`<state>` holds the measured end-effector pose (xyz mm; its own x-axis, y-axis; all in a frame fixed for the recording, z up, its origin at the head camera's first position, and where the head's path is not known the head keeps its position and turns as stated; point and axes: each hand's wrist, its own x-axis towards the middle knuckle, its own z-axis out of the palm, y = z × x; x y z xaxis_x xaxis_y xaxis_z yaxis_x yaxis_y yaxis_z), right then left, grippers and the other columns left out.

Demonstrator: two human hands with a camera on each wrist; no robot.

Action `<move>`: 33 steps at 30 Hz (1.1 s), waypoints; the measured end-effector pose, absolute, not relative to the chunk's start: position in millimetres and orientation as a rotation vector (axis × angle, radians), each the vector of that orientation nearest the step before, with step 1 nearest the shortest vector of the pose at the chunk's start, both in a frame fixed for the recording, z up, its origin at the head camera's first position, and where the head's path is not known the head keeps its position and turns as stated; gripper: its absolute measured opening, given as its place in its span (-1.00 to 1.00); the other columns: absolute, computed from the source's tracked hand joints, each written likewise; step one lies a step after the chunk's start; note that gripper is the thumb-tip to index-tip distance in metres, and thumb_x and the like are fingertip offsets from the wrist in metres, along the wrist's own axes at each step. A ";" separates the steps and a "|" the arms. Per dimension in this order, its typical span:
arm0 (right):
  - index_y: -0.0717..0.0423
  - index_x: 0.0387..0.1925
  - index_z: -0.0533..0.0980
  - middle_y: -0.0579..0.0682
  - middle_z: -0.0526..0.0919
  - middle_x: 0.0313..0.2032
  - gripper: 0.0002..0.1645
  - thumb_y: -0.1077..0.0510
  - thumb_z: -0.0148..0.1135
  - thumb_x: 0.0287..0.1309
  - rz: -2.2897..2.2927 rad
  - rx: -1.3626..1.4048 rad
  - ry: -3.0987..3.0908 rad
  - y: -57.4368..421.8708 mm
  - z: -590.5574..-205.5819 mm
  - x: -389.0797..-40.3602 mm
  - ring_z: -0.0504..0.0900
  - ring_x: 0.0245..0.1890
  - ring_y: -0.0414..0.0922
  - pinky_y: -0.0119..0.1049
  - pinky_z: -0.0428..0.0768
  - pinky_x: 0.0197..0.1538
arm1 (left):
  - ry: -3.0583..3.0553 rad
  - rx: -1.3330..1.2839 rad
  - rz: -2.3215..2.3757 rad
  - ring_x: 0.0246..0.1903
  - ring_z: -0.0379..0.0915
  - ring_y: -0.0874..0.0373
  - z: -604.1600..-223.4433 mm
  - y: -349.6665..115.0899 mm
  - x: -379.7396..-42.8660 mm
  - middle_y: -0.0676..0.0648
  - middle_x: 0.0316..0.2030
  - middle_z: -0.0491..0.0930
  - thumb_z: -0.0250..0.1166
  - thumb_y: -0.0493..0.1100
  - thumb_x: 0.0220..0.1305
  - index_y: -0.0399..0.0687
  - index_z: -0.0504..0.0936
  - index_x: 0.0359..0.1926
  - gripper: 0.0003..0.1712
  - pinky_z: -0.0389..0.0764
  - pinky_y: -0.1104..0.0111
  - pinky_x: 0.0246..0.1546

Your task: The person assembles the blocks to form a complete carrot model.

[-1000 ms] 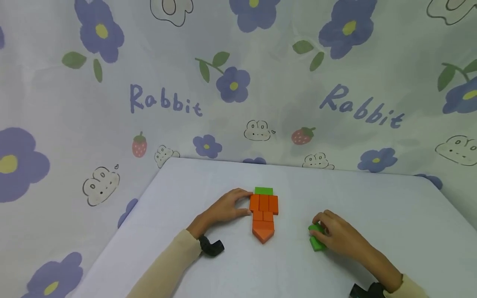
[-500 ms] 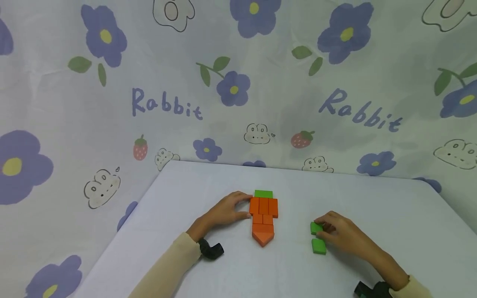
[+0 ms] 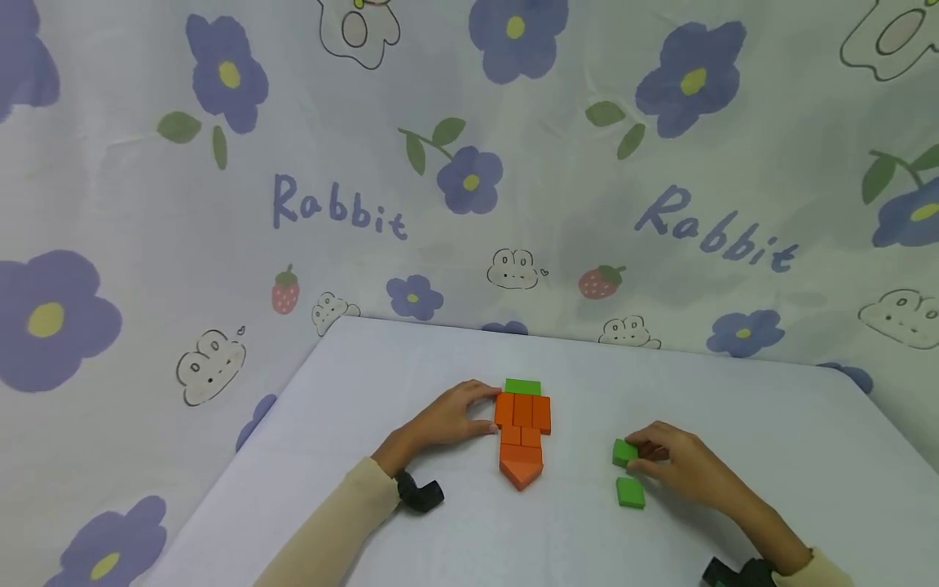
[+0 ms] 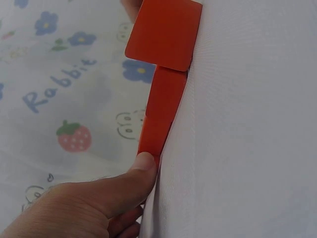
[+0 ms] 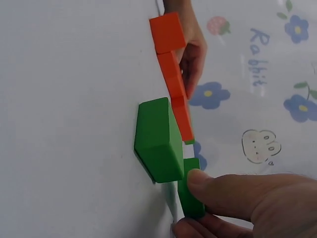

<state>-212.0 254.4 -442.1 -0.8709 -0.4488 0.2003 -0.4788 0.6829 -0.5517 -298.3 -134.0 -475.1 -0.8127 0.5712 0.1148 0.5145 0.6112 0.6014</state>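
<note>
Several orange blocks lie joined on the white table, a pointed orange block (image 3: 521,466) at the near end and a flat green block (image 3: 523,387) at the far end. At their left, my left hand (image 3: 451,416) has its index finger and thumb at the two ends of the leftmost orange block (image 3: 504,410); in the left wrist view the thumb (image 4: 141,171) presses its end. To the right, my right hand (image 3: 678,458) pinches a small green block (image 5: 190,191) between thumb and fingers, low at the table. Another green block (image 5: 158,141) lies just nearer, apart from it.
The white table (image 3: 572,538) runs back to a hanging cloth (image 3: 557,187) printed with flowers, rabbits and strawberries. Black wrist cameras sit on the left wrist (image 3: 420,493) and the right wrist (image 3: 741,572).
My right hand has drawn one green block away from the other, opening a gap between the two. The left hand and the orange blocks keep their arrangement; the head view has shifted slightly.
</note>
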 end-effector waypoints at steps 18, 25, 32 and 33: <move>0.25 -0.02 0.63 0.03 0.65 -0.19 -0.66 0.23 0.41 0.16 0.873 0.746 -2.719 211.9 -399.2 -271.8 0.69 -0.18 -0.08 -0.22 0.73 -0.07 | 2.731 0.931 0.987 0.35 0.33 0.11 -476.5 -135.1 -295.5 0.02 0.31 0.46 0.41 0.11 0.24 0.08 0.41 0.41 -0.24 0.38 0.11 0.40; 0.25 0.00 0.63 0.02 0.63 -0.17 -0.64 0.18 0.39 0.19 0.943 0.731 -2.759 195.4 -407.4 -296.5 0.67 -0.17 -0.11 -0.22 0.72 -0.04 | 2.733 0.942 0.979 0.35 0.33 0.10 -475.5 -135.0 -294.4 0.01 0.32 0.46 0.40 0.13 0.24 0.08 0.42 0.41 -0.24 0.37 0.10 0.41; 0.27 0.00 0.63 0.09 0.65 -0.14 -0.63 0.16 0.38 0.21 0.982 0.711 -2.816 180.9 -416.1 -317.1 0.67 -0.14 -0.06 -0.17 0.73 -0.05 | 2.738 0.939 0.991 0.34 0.35 0.10 -475.4 -135.0 -292.6 0.02 0.30 0.47 0.40 0.13 0.25 0.08 0.42 0.41 -0.25 0.39 0.09 0.39; 0.27 0.00 0.63 0.09 0.66 -0.14 -0.64 0.16 0.38 0.21 0.986 0.717 -2.817 178.8 -417.4 -319.7 0.67 -0.14 -0.05 -0.17 0.73 -0.05 | 2.738 0.938 0.993 0.34 0.35 0.10 -475.2 -134.9 -292.4 0.02 0.30 0.47 0.40 0.13 0.25 0.08 0.42 0.41 -0.25 0.39 0.08 0.39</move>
<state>-319.7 178.8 -417.4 -0.8885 -0.4047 0.2164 -0.4513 0.6848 -0.5722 -292.4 -134.9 -475.2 -0.8088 0.5745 0.1254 0.5213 0.6020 0.6048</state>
